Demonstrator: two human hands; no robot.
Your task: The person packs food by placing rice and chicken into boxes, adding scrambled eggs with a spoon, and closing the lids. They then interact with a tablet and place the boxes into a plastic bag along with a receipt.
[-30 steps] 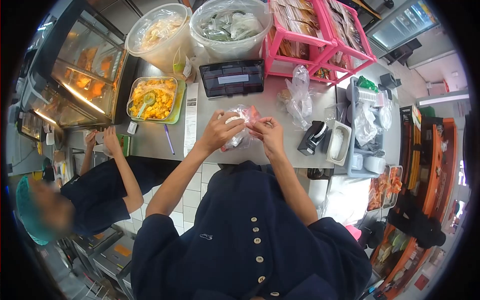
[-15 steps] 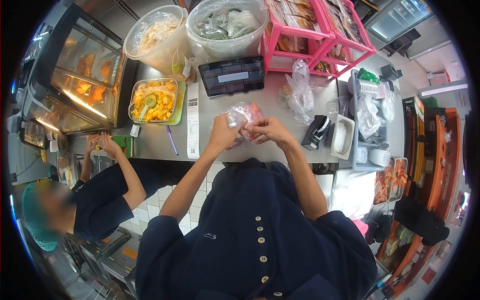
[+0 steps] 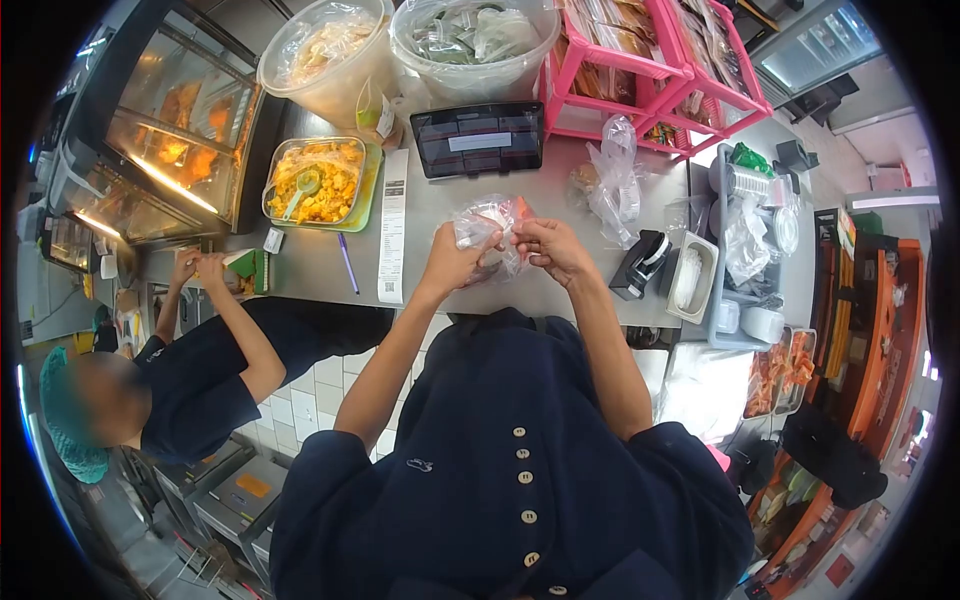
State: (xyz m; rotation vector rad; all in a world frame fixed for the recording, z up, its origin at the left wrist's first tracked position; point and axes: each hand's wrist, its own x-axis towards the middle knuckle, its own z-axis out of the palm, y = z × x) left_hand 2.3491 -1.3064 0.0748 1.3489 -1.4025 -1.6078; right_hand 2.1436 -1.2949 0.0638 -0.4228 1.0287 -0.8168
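Observation:
A clear plastic bag [image 3: 490,215] with something reddish inside is between my two hands, just above the front edge of the metal counter. My left hand [image 3: 460,257] is closed around the left side of the bag's gathered part. On the other side, my right hand [image 3: 553,250] pinches at the bag with curled fingers. What exactly the bag contains is hard to make out. Behind it stands a dark tablet [image 3: 477,140], and a long printed receipt [image 3: 393,230] lies to the left beside a purple pen [image 3: 348,262].
A tray of yellow food [image 3: 315,180] and a heated display case [image 3: 180,120] are at left, near a co-worker [image 3: 210,370]. Large tubs [image 3: 330,95] and pink racks [image 3: 640,90] line the back. At right are another plastic bag [image 3: 615,185], a tape dispenser [image 3: 642,263] and a grey bin [image 3: 720,250].
My right hand has shifted slightly up and right, still pinching the bag. The view has moved a little. At left, the co-worker's hands have lowered toward a green-edged item.

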